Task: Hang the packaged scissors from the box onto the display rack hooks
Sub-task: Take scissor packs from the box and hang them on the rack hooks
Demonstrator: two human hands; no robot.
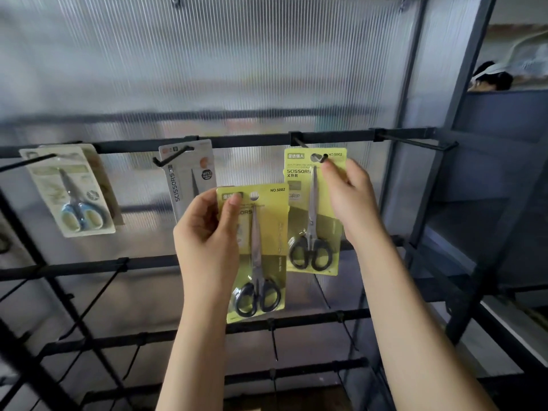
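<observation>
Right hand (345, 194) pinches yellow pack (314, 215) at its hole, on hook (308, 148). Left hand (207, 229) grips second yellow pack (261, 250) lower, off rack (237, 140).

Hooked pack (314, 215) right of held pack (261, 253); two packs (71, 191) farther left.

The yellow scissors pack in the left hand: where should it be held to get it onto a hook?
Pinch the yellow scissors pack by its top corner beside the hang hole, from the left, as the left hand does; that leaves the hole clear.
</observation>
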